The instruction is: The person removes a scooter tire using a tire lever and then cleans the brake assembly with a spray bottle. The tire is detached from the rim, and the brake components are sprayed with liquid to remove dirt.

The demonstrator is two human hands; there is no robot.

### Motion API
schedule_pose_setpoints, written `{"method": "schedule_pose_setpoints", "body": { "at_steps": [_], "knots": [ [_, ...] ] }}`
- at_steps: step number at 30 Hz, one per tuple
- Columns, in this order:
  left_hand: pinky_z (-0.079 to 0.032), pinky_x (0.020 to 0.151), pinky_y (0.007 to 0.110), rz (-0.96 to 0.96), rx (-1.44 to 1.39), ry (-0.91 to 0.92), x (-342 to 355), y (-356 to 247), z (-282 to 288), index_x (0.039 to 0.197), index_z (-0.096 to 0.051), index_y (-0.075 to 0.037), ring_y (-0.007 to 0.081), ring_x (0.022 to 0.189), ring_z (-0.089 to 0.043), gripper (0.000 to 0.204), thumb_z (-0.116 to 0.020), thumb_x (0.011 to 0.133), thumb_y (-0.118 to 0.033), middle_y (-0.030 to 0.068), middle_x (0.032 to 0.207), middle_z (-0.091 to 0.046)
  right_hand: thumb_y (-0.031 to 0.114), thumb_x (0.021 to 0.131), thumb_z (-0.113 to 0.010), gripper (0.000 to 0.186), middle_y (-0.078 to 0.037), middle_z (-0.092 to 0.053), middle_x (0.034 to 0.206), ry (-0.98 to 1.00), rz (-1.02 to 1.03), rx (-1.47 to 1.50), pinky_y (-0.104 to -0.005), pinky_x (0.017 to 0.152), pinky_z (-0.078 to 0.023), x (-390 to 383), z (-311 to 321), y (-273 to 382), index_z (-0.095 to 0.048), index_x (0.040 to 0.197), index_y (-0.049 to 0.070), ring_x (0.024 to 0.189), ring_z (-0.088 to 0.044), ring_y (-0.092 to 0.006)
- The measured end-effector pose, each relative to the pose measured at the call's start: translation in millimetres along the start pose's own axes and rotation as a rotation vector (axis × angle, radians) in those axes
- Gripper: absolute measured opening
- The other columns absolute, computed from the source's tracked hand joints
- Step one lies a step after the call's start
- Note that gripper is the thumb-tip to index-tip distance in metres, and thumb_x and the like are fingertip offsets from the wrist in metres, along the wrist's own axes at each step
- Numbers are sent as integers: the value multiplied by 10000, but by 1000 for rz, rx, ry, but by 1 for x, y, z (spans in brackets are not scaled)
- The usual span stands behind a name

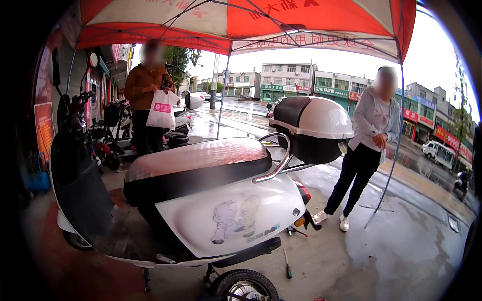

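Note:
Neither of my hands shows in the head view. A white electric scooter (241, 210) fills the middle, its front to the left. Its padded seat (201, 155) is pale and shiny on top with a black side. Behind the seat, a chrome grab rail (273, 175) curves below a white and black top box (314, 120). Low in front, a wheel (243, 286) is cut off by the lower edge; I cannot tell whether it is attached. A screwdriver (287, 266) with a dark green handle lies on the ground beside the scooter's rear.
At the right stands a person in a light jacket (374, 125), near a canopy pole (394, 155). Another person in an orange-brown top (140, 83) holds a white bag (162, 110) behind the scooter. A red and white canopy (281, 20) hangs overhead. Several parked scooters (113, 130) stand left.

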State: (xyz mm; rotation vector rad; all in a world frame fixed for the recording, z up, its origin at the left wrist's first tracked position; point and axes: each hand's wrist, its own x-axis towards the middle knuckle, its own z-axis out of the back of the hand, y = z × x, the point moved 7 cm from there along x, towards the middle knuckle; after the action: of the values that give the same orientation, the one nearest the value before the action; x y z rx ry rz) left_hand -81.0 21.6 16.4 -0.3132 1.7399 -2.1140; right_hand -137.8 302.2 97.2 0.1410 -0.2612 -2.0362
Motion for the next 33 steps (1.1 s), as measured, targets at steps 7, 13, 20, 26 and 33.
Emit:
{"method": "schedule_pose_setpoints", "body": {
  "at_steps": [7, 13, 20, 26, 33],
  "knots": [
    [-310, 1069, 390, -127, 113, -46, -13, 32, -17, 1451, -126, -38, 280, 1335, -277, 1207, -856, 563, -408, 162, 1452, -284, 239, 909, -440, 412, -168, -626, 759, -170, 122, 8, -464, 446, -443, 19, 7, -13, -468, 1320, 243, 560, -598, -331],
    [-298, 1069, 408, -194, 255, -146, -4, 29, -17, 1438, -110, -20, 317, 1317, -302, 1250, -868, 519, -400, 186, 1424, -314, 231, 833, -505, 189, -85, -636, 621, -229, 160, -73, -436, 435, -457, 67, 41, 24, -682, 872, 181, 498, -602, -272],
    [-320, 1066, 406, 159, 462, -200, -7, 20, -22, 1435, -113, -5, 319, 1318, -314, 1278, -860, 511, -476, 227, 1417, -318, 144, 835, -499, 437, -168, -632, 1020, -226, 108, -30, -452, 543, -480, 19, 44, -2, -536, 1266, 207, 623, -618, -297],
    [-381, 1007, 416, 214, 472, -197, -16, -9, -18, 1375, -253, 30, 359, 1237, -432, 1097, -801, 584, -498, 256, 1323, -436, 101, 818, -500, 583, -125, -604, 782, -163, -48, 184, -458, 487, -437, 2, 29, -8, -437, 1361, 302, 521, -547, -320],
    [-366, 1019, 422, 307, 616, -205, -18, 13, -15, 1376, -253, 31, 371, 1249, -420, 1103, -768, 592, -550, 271, 1322, -434, 112, 818, -507, 618, -154, -619, 886, -148, -66, 165, -440, 447, -427, -15, -27, -16, -397, 1387, 327, 474, -528, -317]
  ]
}}
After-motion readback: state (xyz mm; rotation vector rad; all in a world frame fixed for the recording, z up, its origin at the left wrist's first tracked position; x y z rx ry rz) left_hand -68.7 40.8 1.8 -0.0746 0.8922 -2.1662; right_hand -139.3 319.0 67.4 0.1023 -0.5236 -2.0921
